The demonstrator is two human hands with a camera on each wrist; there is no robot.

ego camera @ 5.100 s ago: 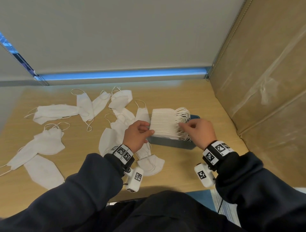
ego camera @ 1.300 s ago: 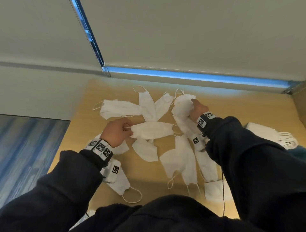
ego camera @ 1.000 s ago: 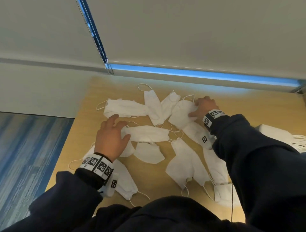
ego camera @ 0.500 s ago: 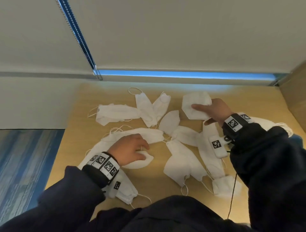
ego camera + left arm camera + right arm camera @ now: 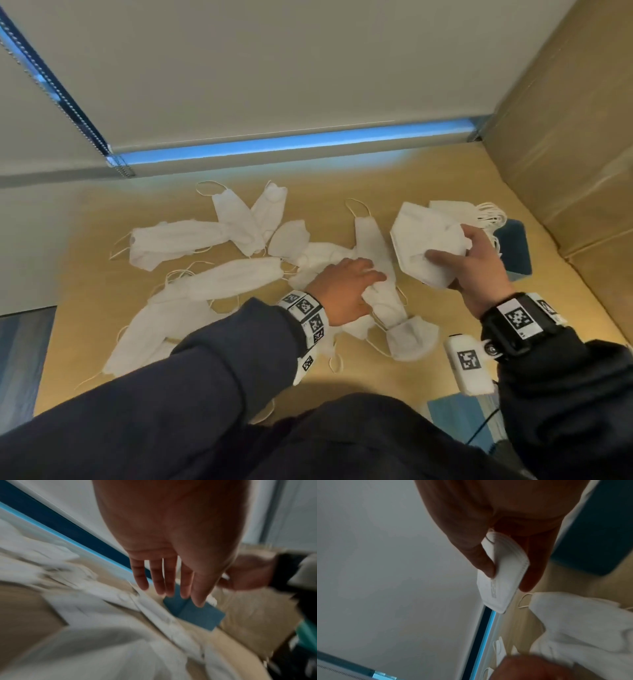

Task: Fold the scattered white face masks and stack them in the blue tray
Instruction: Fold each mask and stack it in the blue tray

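Several white face masks (image 5: 236, 277) lie unfolded and scattered across the wooden table (image 5: 394, 373). My right hand (image 5: 455, 253) holds one white mask (image 5: 424, 240) above the table, pinched between thumb and fingers (image 5: 488, 569), close to the blue tray (image 5: 513, 246). A stack of folded masks (image 5: 455, 210) stands in that tray, mostly hidden behind the held mask. My left hand (image 5: 370, 274) reaches over the middle pile with straight fingers (image 5: 157, 585) and holds nothing. A long mask (image 5: 376, 260) lies under it. The left wrist view is blurred; the tray (image 5: 197, 614) shows beyond the fingertips.
A tall cardboard box (image 5: 565, 137) walls off the right side just behind the tray. A grey blind with a blue-lit strip (image 5: 274, 145) closes the back. The table's left edge (image 5: 51, 325) drops to blue carpet.
My right hand has lifted a mask off the back of the table and carried it right, toward the tray. My left hand moved right from the near masks to the middle pile.
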